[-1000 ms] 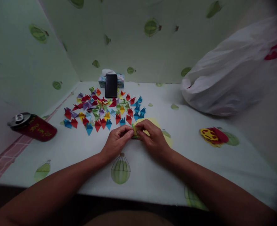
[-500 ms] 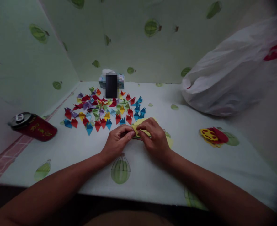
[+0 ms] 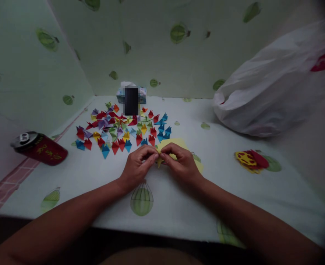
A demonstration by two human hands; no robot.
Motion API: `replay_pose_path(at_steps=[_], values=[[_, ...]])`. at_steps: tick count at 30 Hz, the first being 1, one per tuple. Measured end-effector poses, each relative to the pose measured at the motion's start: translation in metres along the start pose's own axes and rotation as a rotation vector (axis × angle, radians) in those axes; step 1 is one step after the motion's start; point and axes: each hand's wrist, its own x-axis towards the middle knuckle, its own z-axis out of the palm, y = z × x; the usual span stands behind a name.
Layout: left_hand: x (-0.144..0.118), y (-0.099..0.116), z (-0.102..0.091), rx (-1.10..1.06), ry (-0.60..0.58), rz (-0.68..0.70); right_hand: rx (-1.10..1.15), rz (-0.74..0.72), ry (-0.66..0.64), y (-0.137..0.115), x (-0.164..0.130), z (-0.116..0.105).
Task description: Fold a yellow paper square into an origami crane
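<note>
Between my two hands is a small piece of folded yellow paper (image 3: 159, 161), its pointed end showing downward below the fingertips. My left hand (image 3: 140, 162) pinches its left side between thumb and fingers. From the other side, the thumb and fingertips of my right hand (image 3: 180, 160) pinch it too. Fingers cover most of its shape. Flat yellow paper sheets (image 3: 176, 142) lie on the table behind and under my right hand. Just beyond my hands spreads a group of small folded paper figures (image 3: 120, 144) in red, blue, yellow, green and purple.
A red drink can (image 3: 42, 149) lies tilted at the left. At the back stand a tissue box (image 3: 142, 95) and a dark upright rectangle (image 3: 131, 101) with blurred edges. A white plastic bag (image 3: 256, 92) bulges at the right, with red and yellow cut-out pieces (image 3: 246, 158) in front of it.
My right fingers have drawn down and closed in on the yellow paper. Its point now shows below the fingertips. My left hand has barely moved.
</note>
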Motion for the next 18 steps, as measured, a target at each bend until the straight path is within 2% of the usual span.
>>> replay_pose_path(at_steps=[3, 6, 13, 18], values=[[0.0010, -0.0003, 0.0008, -0.104, 0.025, -0.135, -0.033, -0.021, 0.021, 0.0003, -0.0016, 0.0023], [0.0021, -0.0015, 0.0017, -0.145, 0.042, -0.188, -0.074, -0.086, 0.012, -0.0018, -0.0026, 0.0034], [0.0020, -0.0018, 0.0016, -0.103, 0.037, -0.207, -0.115, -0.187, 0.004, -0.0042, -0.0045, 0.0052], [0.0013, 0.0013, 0.0001, -0.080, 0.034, -0.173, -0.149, -0.229, 0.014, -0.0043, -0.0055, 0.0061]])
